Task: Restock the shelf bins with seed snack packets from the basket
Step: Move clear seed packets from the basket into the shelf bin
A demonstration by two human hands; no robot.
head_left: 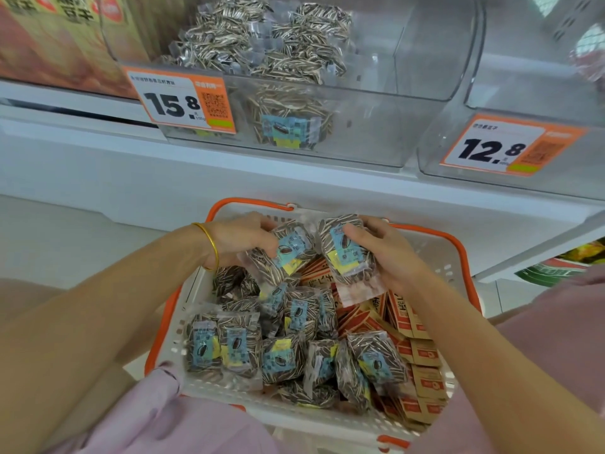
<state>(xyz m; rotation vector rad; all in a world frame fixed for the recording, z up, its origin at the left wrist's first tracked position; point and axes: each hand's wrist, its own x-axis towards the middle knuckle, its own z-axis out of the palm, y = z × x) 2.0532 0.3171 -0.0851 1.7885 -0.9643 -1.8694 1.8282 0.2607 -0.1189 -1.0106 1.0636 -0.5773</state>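
A white basket with an orange rim (456, 244) sits in front of me, full of clear sunflower seed packets (281, 355) with blue and yellow labels. My left hand (242, 240) grips one seed packet (284, 253) at the basket's far end. Beside it, my right hand (379, 247) grips another seed packet (343, 253), thumb across its label. Both packets are lifted just above the pile. On the shelf above stands a clear bin (370, 126) holding the same seed packets (262, 44), tagged 15.8.
Orange and kraft-brown packets (419, 352) fill the basket's right side. A second clear bin (491, 93) tagged 12.8 stands to the right on the white shelf (98, 165). Orange boxes (59, 37) sit at the upper left. A lower shelf edge (537, 257) juts out at right.
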